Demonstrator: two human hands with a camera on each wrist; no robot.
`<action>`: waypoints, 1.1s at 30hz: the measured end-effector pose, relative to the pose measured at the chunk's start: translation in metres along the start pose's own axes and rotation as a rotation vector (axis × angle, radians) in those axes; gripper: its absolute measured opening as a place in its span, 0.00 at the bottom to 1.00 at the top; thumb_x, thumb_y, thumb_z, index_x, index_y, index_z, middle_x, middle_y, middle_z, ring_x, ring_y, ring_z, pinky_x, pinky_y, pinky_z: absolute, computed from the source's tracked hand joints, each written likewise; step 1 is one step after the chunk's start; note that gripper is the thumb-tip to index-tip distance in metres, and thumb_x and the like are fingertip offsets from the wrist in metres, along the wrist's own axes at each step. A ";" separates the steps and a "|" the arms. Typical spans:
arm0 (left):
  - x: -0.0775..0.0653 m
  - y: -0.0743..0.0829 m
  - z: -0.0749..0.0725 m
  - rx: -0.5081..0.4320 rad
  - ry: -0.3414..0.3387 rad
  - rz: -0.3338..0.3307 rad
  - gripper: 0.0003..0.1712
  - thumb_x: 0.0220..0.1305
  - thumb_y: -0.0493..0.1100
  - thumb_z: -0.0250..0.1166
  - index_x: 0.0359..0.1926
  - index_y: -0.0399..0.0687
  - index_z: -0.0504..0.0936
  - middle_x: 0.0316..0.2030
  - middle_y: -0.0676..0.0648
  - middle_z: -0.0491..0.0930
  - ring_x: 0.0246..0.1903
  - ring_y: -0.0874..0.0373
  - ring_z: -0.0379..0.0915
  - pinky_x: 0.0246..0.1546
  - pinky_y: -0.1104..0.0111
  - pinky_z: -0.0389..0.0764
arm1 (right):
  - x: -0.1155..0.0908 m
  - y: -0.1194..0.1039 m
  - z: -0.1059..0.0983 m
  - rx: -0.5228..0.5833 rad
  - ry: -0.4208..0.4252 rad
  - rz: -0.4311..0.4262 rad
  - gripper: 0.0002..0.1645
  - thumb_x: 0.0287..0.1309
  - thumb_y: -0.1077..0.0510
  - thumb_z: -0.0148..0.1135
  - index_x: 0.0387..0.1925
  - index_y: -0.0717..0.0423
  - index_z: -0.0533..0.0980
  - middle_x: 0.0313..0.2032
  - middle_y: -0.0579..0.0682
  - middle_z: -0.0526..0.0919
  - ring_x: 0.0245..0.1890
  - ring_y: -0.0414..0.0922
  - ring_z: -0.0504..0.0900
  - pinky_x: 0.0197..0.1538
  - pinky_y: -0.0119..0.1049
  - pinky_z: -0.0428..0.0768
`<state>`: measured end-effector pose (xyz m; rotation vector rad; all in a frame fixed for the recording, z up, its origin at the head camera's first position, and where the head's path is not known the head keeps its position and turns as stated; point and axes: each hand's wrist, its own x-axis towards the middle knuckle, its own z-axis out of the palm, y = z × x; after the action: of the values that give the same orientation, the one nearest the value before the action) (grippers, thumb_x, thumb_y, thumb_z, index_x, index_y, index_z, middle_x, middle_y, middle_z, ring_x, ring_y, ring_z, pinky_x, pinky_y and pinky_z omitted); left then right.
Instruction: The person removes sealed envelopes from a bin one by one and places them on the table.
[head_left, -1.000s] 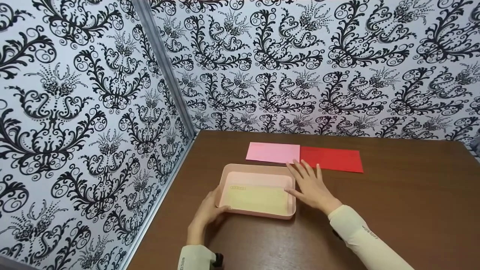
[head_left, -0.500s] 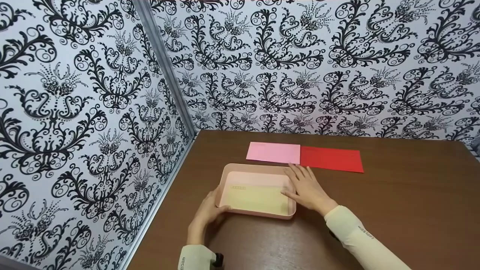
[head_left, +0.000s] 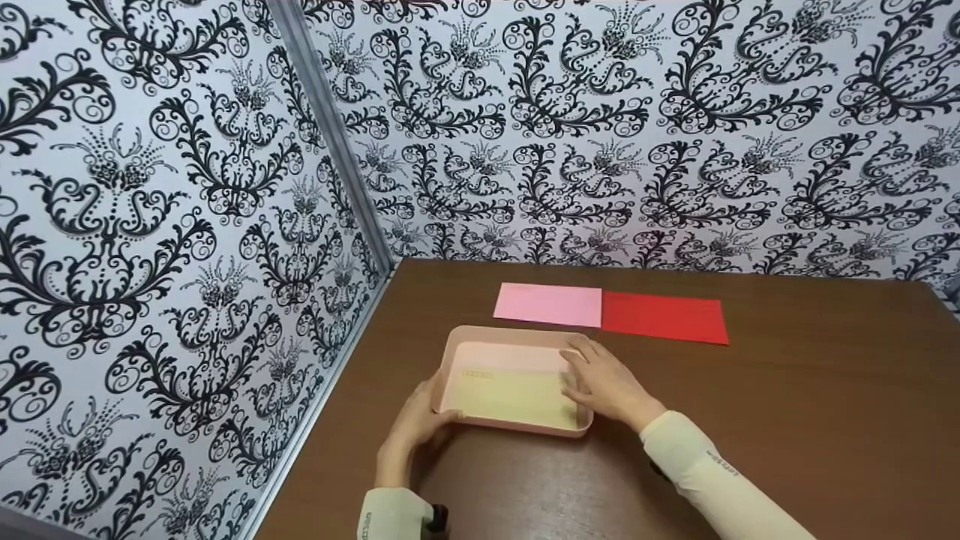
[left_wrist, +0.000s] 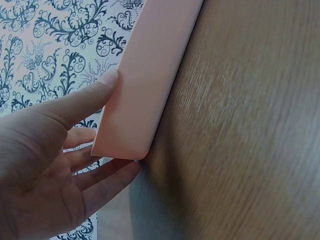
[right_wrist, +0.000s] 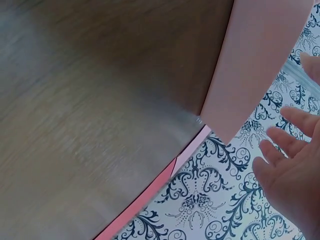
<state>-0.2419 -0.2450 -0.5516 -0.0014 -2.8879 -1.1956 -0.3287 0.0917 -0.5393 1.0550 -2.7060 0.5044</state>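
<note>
A shallow pink tray (head_left: 517, 336) lies on the table, its long side across the head view. Inside it lies a flat pale yellow envelope (head_left: 510, 397) with a row of small printed boxes at its upper left. My left hand (head_left: 417, 417) grips the tray's near left corner. In the left wrist view its thumb (left_wrist: 107, 80) lies at the rim and the other fingers reach round the side. My right hand (head_left: 609, 381) is over the tray's right end, fingers slightly bent and holding nothing. In the right wrist view its fingers (right_wrist: 287, 142) stand apart from the tray wall (right_wrist: 250, 60).
Behind the tray, a pink paper rectangle (head_left: 547, 304) and a red one (head_left: 664, 316) lie side by side on the brown wooden table (head_left: 810, 420). Black-and-white patterned walls (head_left: 585, 135) rise at the back and left, meeting at a grey corner post (head_left: 330, 127).
My right hand has moved left and a little toward me, from beside the tray to over its right end, its fingers drawing in. My left hand and the tray have stayed put.
</note>
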 end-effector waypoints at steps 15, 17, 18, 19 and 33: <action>0.001 -0.001 0.000 -0.012 -0.001 0.021 0.51 0.56 0.45 0.73 0.75 0.35 0.57 0.68 0.28 0.66 0.67 0.32 0.63 0.68 0.39 0.63 | 0.002 0.000 0.014 -0.160 -0.029 -0.085 0.33 0.52 0.47 0.73 0.54 0.65 0.78 0.49 0.59 0.84 0.60 0.58 0.77 0.70 0.52 0.68; 0.002 -0.002 0.001 -0.010 0.001 0.028 0.50 0.57 0.44 0.73 0.75 0.34 0.58 0.68 0.28 0.66 0.67 0.32 0.64 0.68 0.40 0.63 | 0.001 0.000 0.015 -0.162 -0.037 -0.081 0.34 0.51 0.46 0.73 0.54 0.65 0.78 0.49 0.59 0.84 0.61 0.58 0.76 0.71 0.53 0.67; 0.002 -0.002 0.001 -0.008 0.001 0.030 0.50 0.57 0.44 0.73 0.74 0.34 0.58 0.67 0.28 0.66 0.67 0.32 0.64 0.68 0.40 0.64 | 0.001 0.000 0.016 -0.158 -0.046 -0.073 0.34 0.51 0.46 0.73 0.54 0.65 0.78 0.49 0.59 0.84 0.61 0.58 0.76 0.71 0.54 0.67; 0.002 -0.002 0.001 -0.010 0.000 0.025 0.50 0.57 0.44 0.73 0.75 0.34 0.57 0.68 0.28 0.66 0.67 0.32 0.64 0.68 0.40 0.63 | 0.001 0.000 0.016 -0.154 -0.058 -0.063 0.35 0.51 0.46 0.73 0.54 0.65 0.78 0.50 0.59 0.84 0.62 0.58 0.76 0.71 0.55 0.67; 0.001 -0.002 0.001 -0.018 0.000 0.015 0.51 0.57 0.46 0.74 0.75 0.36 0.57 0.68 0.28 0.66 0.67 0.32 0.64 0.68 0.39 0.62 | 0.000 -0.003 0.020 -0.056 -0.149 0.048 0.33 0.54 0.49 0.70 0.59 0.61 0.76 0.56 0.60 0.82 0.67 0.59 0.71 0.71 0.66 0.58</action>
<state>-0.2426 -0.2459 -0.5539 -0.0228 -2.8719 -1.2200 -0.3279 0.0826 -0.5570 1.0554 -2.8628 0.3687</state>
